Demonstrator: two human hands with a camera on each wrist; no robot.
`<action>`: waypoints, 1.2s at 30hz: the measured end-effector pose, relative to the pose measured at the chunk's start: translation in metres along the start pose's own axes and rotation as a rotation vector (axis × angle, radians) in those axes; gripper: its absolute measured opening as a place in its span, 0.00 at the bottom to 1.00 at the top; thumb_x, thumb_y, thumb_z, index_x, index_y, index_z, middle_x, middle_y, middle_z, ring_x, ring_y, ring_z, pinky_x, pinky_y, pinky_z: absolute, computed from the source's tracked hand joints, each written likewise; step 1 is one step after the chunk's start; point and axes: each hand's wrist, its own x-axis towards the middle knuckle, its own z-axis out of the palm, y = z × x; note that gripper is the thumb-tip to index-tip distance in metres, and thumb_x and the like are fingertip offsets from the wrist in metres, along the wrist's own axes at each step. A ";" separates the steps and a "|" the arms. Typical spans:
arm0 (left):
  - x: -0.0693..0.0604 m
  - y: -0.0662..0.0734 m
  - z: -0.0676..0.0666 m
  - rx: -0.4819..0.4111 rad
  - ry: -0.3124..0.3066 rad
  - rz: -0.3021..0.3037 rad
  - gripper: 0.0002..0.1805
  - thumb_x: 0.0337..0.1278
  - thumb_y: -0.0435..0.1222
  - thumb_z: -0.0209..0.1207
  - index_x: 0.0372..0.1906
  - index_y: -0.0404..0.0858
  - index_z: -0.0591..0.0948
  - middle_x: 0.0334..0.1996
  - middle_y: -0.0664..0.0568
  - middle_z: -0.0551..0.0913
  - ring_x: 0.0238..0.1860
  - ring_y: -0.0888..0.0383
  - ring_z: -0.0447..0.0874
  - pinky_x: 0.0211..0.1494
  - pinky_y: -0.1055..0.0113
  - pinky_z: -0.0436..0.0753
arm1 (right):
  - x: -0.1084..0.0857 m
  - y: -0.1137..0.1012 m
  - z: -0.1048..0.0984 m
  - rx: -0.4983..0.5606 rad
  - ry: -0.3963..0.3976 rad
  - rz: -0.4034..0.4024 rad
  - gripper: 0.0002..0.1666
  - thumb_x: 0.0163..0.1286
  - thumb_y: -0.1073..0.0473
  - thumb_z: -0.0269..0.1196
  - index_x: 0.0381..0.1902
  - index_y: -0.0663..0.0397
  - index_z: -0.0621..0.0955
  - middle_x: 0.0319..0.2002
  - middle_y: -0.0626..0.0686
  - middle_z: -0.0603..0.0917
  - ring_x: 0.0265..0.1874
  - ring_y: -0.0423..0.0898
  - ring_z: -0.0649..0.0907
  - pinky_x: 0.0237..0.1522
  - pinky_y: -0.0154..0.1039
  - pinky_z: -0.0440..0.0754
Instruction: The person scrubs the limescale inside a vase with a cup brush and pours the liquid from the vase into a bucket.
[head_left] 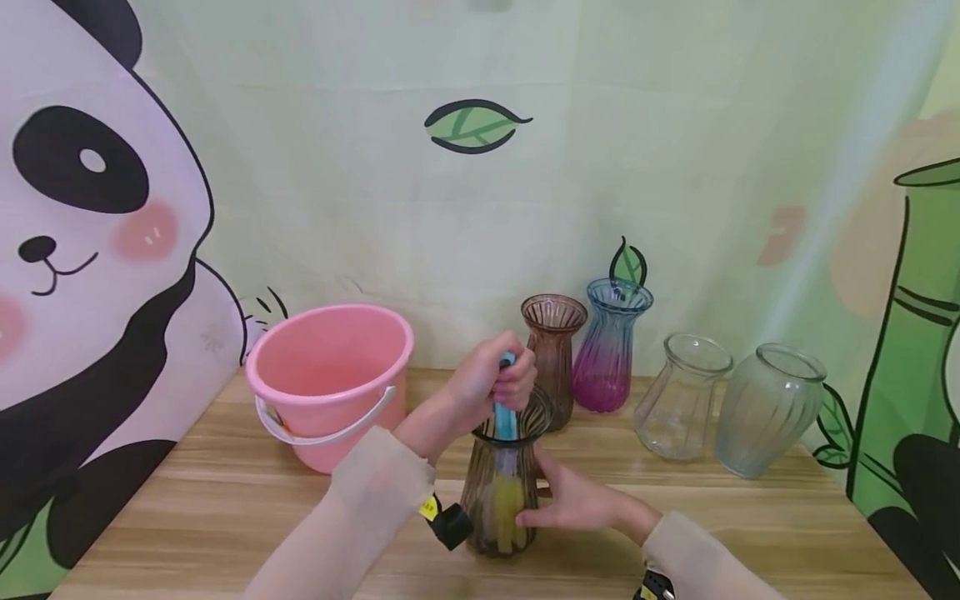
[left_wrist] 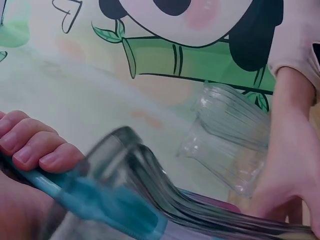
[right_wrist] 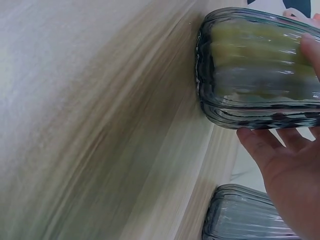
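A smoky grey ribbed glass vase [head_left: 480,492] stands near the front middle of the table. My left hand [head_left: 487,379] grips the blue handle [head_left: 506,421] of a sponge bottle brush from above, its fist just over the vase's rim. Through the glass, the brush's yellow sponge head [right_wrist: 260,50] shows low inside the vase. My right hand [head_left: 581,497] holds the vase's lower right side, the thumb in front and the fingers partly hidden behind. In the right wrist view, fingertips touch the glass near the base. Whether the base rests fully on the table I cannot tell.
A pink bucket [head_left: 330,400] with a white handle stands at the left. Behind the grey vase are a brown glass vase [head_left: 555,358] and a blue-to-purple vase [head_left: 607,358]. Two clear glass vases, one flared [head_left: 675,408] and one rounded [head_left: 772,417], stand at the right.
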 end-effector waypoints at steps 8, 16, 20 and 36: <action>0.007 0.045 0.006 -0.014 0.003 0.036 0.20 0.52 0.33 0.33 0.06 0.46 0.55 0.05 0.61 0.54 0.09 0.65 0.49 0.17 0.72 0.52 | 0.000 -0.001 0.001 -0.001 0.011 0.027 0.51 0.57 0.57 0.66 0.68 0.59 0.49 0.63 0.60 0.64 0.62 0.56 0.68 0.55 0.38 0.74; 0.010 0.079 0.011 0.005 0.024 0.105 0.19 0.49 0.34 0.33 0.05 0.46 0.54 0.05 0.60 0.53 0.10 0.63 0.48 0.18 0.70 0.51 | -0.003 -0.003 0.005 -0.033 0.046 0.034 0.51 0.56 0.57 0.67 0.68 0.62 0.50 0.62 0.63 0.65 0.61 0.58 0.69 0.52 0.38 0.76; 0.009 0.071 0.012 -0.014 0.046 0.091 0.19 0.49 0.34 0.33 0.05 0.46 0.54 0.05 0.61 0.53 0.09 0.63 0.48 0.18 0.71 0.50 | -0.004 -0.004 0.005 -0.044 0.060 0.036 0.52 0.55 0.56 0.68 0.68 0.62 0.49 0.62 0.63 0.66 0.60 0.57 0.69 0.51 0.38 0.77; 0.009 -0.006 0.003 0.000 0.008 -0.053 0.19 0.50 0.34 0.32 0.06 0.46 0.54 0.06 0.60 0.53 0.10 0.64 0.48 0.17 0.72 0.51 | -0.004 -0.004 0.003 -0.093 0.034 0.030 0.54 0.57 0.52 0.66 0.69 0.59 0.47 0.63 0.61 0.65 0.61 0.55 0.69 0.54 0.38 0.75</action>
